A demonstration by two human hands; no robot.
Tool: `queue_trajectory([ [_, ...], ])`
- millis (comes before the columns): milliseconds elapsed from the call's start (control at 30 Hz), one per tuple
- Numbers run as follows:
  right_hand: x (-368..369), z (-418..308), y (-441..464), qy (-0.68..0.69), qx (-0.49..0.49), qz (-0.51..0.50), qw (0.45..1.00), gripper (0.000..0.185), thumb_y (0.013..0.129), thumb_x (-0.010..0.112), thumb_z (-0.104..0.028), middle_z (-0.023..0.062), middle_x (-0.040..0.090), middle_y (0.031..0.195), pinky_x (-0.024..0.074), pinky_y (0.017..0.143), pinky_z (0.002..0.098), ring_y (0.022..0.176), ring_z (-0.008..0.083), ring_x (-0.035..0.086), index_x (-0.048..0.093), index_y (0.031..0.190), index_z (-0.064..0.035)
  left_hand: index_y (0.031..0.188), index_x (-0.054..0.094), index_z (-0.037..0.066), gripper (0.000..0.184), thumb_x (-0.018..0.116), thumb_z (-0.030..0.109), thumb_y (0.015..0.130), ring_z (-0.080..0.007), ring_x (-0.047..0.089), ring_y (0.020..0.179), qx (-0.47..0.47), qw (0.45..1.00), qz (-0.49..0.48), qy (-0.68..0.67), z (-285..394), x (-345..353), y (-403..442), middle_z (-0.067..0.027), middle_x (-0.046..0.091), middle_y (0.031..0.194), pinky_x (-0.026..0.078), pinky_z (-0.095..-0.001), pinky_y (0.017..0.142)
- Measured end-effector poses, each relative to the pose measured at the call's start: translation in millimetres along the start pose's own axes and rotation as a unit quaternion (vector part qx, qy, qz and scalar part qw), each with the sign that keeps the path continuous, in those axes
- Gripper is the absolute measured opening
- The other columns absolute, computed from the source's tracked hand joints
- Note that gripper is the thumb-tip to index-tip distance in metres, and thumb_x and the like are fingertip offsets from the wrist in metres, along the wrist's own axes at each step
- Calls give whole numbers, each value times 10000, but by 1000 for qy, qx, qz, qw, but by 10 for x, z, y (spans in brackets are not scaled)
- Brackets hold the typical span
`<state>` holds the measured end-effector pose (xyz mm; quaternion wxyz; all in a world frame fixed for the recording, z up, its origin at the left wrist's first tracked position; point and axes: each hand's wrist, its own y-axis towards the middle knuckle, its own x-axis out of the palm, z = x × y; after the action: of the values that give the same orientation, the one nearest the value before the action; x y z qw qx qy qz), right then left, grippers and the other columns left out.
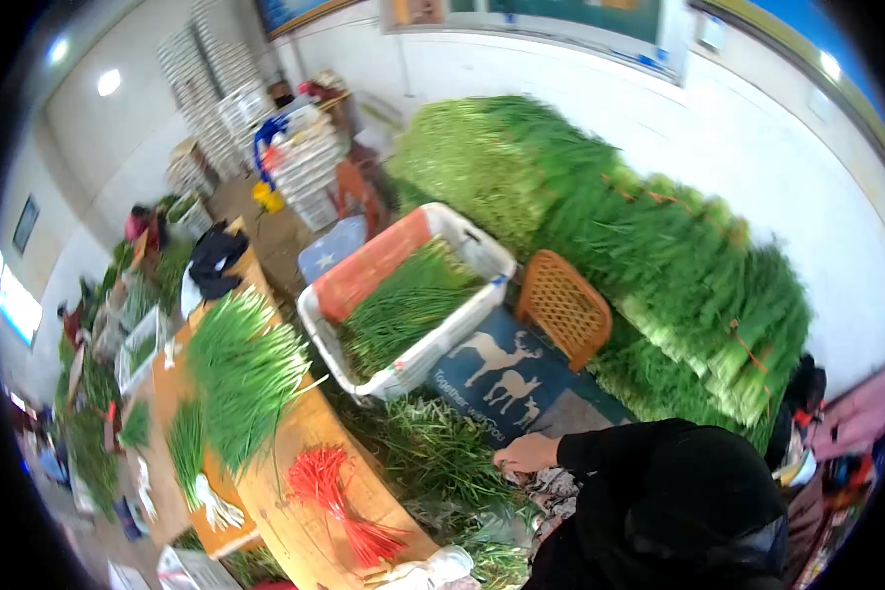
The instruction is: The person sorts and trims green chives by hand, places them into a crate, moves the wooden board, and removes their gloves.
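Neither my left hand nor my right hand can be made out. A bundle of red ties point(339, 501) lies on the wooden table point(295, 433). Up the table is a large spread of green stalks with pale ends point(241, 379), and beside it a smaller green bunch point(186, 447). White strips or gloves point(216, 503) lie below that bunch. Something white and crumpled point(428, 570) sits at the table's bottom end; whether it is a glove or a cloth is unclear.
A person in black point(678, 492) is at the lower right, one bare hand low. A white crate point(408, 369) of greens stands mid-view beside an orange woven chair back point(563, 307). Greens point(649, 246) are piled along the wall. Loose leaves point(438, 447) cover the floor.
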<state>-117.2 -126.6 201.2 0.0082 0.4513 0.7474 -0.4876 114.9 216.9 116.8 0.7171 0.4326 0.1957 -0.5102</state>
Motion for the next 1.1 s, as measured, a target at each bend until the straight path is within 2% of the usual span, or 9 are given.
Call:
queue_trajectory([
  [133, 903, 574, -770, -5, -132, 401, 907, 425, 725, 520, -242, 139, 518, 923, 416, 687, 381, 882, 293, 498, 425, 1121, -122, 1247, 148, 8, 1055, 548, 620, 486, -317, 289, 1106, 128, 964, -192, -128, 913, -294, -662, -204, 266, 1222, 235, -402, 919],
  [433, 3790, 1614, -2007, 340, 250, 366, 829, 97, 602, 543, -92, 141, 515, 567, 398, 511, 394, 553, 307, 505, 566, 662, -20, 1210, 214, 11, 893, 534, 529, 557, -273, 329, 1047, 225, 753, -576, -224, 2286, -707, -1529, -173, 318, 1163, 267, -364, 879],
  [600, 5098, 1850, -1820, 138, -322, 506, 789, 123, 674, 570, -162, 123, 523, 694, 358, 556, 398, 667, 257, 500, 513, 717, -62, 1189, 250, 12, 803, 525, 478, 596, -248, 352, 1014, 221, 650, -701, -192, 2587, -776, -1779, -156, 347, 1131, 285, -343, 857],
  [667, 4399, 1641, -2297, 282, 273, 296, 871, 168, 673, 538, -146, 133, 538, 808, 368, 667, 392, 800, 273, 491, 534, 813, -54, 1181, 264, 13, 767, 522, 458, 612, -238, 361, 1001, 214, 612, -740, -178, 2679, -768, -1850, -150, 359, 1118, 292, -334, 849],
  [733, 3201, 1454, -2711, 198, 403, 310, 838, 257, 671, 505, -129, 143, 552, 922, 377, 777, 386, 934, 288, 482, 556, 909, -46, 1172, 279, 14, 731, 519, 438, 628, -229, 370, 988, 209, 580, -771, -161, 2753, -793, -1906, -143, 370, 1105, 299, -326, 840],
  [767, 2926, 1333, -2832, -1, 390, 610, 690, 288, 668, 524, -145, 127, 551, 960, 418, 731, 371, 918, 292, 499, 539, 938, -47, 1168, 286, 14, 713, 517, 428, 636, -224, 374, 982, 205, 565, -785, -152, 2779, -811, -1932, -140, 376, 1098, 303, -322, 836],
  [900, 1437, 1057, -2810, 153, 42, 626, 764, 243, 744, 500, -216, 152, 546, 887, 422, 727, 371, 851, 309, 512, 529, 861, -6, 1151, 315, 15, 641, 511, 387, 667, -204, 392, 955, 180, 528, -822, -119, 2853, -926, -1958, -126, 399, 1072, 317, -305, 818],
  [1000, 981, 598, -2298, 194, -196, 386, 880, 245, 780, 506, -249, 144, 540, 755, 408, 635, 361, 733, 289, 522, 535, 806, -6, 1139, 337, 16, 588, 506, 357, 691, -189, 405, 936, 167, 508, -839, -100, 2886, -987, -1952, -116, 417, 1053, 328, -292, 805],
  [1100, 1100, 513, -1690, 248, -399, 315, 825, 274, 804, 501, -288, 116, 537, 703, 397, 603, 351, 688, 270, 520, 543, 791, -18, 1126, 358, 17, 534, 501, 326, 714, -175, 418, 916, 156, 497, -849, -91, 2887, -1031, -1923, -106, 434, 1033, 338, -279, 792],
])
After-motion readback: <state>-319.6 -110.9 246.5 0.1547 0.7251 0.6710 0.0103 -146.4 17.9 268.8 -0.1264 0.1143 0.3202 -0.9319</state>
